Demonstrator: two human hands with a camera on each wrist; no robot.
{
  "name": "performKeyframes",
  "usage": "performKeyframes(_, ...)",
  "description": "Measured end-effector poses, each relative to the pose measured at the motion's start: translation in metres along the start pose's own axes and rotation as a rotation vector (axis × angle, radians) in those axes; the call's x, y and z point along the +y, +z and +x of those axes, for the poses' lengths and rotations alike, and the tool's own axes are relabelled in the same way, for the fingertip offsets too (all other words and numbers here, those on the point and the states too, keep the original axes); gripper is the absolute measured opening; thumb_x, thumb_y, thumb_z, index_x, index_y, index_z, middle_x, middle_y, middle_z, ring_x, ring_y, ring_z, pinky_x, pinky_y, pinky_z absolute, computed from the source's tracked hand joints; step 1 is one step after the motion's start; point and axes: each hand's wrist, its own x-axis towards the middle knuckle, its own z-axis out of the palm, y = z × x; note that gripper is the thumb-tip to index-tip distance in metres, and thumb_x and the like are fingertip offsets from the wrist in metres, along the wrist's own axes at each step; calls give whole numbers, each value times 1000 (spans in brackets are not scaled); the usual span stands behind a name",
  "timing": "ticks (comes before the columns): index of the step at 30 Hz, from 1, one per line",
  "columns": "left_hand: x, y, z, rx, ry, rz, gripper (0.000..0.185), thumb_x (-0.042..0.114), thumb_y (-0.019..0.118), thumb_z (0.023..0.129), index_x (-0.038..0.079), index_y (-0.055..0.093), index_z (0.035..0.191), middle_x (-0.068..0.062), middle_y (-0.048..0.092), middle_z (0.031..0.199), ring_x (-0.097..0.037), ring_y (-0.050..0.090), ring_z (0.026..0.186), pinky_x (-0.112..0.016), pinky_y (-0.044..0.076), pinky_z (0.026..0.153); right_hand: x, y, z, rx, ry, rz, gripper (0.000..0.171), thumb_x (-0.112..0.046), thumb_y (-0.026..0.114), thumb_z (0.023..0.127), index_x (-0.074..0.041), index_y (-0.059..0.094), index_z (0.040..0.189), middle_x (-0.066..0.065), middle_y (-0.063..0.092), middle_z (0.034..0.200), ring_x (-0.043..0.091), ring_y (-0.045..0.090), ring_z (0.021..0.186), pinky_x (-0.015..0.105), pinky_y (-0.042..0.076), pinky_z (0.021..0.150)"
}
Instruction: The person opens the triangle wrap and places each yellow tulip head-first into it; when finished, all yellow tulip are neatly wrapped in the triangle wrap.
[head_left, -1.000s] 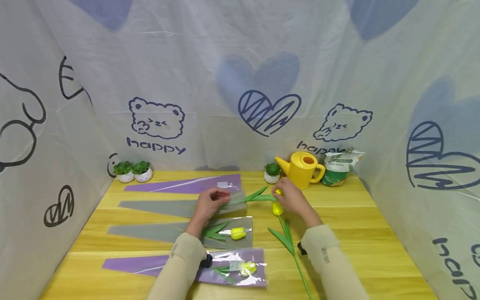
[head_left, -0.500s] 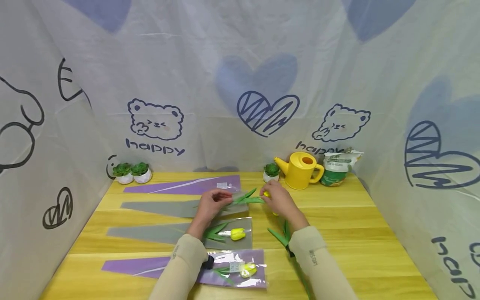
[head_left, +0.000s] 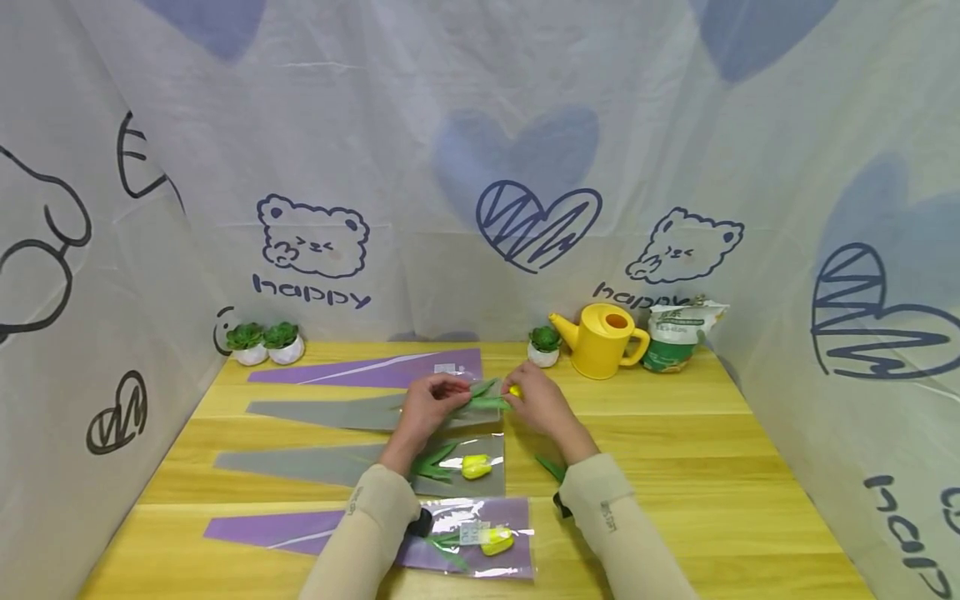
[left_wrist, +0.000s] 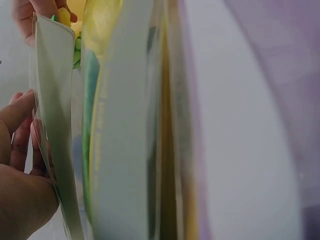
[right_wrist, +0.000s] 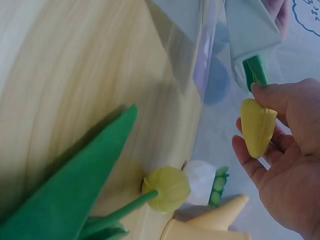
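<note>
My left hand (head_left: 431, 408) pinches the mouth of a grey flower sleeve (head_left: 322, 412), a long tapered clear-fronted wrapper; the left wrist view shows the thumb and fingers at its edge. My right hand (head_left: 542, 407) holds a yellow artificial tulip (right_wrist: 258, 127) just below its bloom. The tulip's green leaves (head_left: 487, 393) lie at the sleeve's open end, partly inside it, and the stem runs into the sleeve. Another tulip (right_wrist: 167, 190) lies on the table under my right forearm, which hides most of it in the head view.
Nearer me lie a grey sleeve (head_left: 300, 468) and a purple sleeve (head_left: 262, 528), each with a tulip inside. A flat purple sleeve (head_left: 360, 370) lies behind. Along the back stand potted succulents (head_left: 283, 343), a yellow watering can (head_left: 600, 346) and a green-white bag (head_left: 671, 346).
My right hand has moved left towards my left hand, sliding the tulip's stem and leaves deeper into the grey sleeve. The left hand has stayed nearly in place at the sleeve's mouth.
</note>
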Motion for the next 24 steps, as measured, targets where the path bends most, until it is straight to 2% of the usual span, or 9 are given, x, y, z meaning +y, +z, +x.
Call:
performKeyframes(5,0,1,1,-4,17,3,21,-6,80,84,-7,76,104,-19,77,95,-6,66,77,-17,53,71,-4,4,1,-8,9,15,4,-9,73,96,-9,70,94,10,62,111,30,61,110,48,53,100)
performKeyframes(12,-3,1,0,-16,9,19,20,-7,80,84,-5,77,104,-21,76,95,-7,65,76,-17,53,69,-1,10,0,-34,11,65,3,-11,72,97,-9,70,95,10,61,112,29,60,111,47,52,103)
performKeyframes(15,-4,1,0,-14,4,62,19,-5,81,84,-5,77,103,-20,76,94,-7,64,76,-17,52,69,4,9,-4,-38,30,132,8,-12,73,97,-7,73,103,11,62,113,30,61,112,48,51,104)
performKeyframes(19,-5,0,-1,-5,-6,85,18,-4,81,85,-4,77,102,-18,76,93,-9,64,77,-17,51,70,15,7,-10,-73,75,282,27,-13,73,97,-5,71,122,15,63,121,33,63,118,50,51,106)
performKeyframes(22,-1,0,-3,-9,-18,78,19,-5,80,85,-8,75,104,-24,75,97,-22,68,82,-18,51,70,23,4,-14,-137,124,386,37,-9,72,97,-6,66,133,16,63,129,34,62,123,50,51,107)
performKeyframes(24,-2,-1,-3,-12,-19,65,21,-5,80,85,-9,74,105,-27,74,100,-27,69,86,-18,51,71,26,2,-16,-170,149,432,39,-4,72,96,-5,65,134,17,64,131,34,62,124,50,52,106)
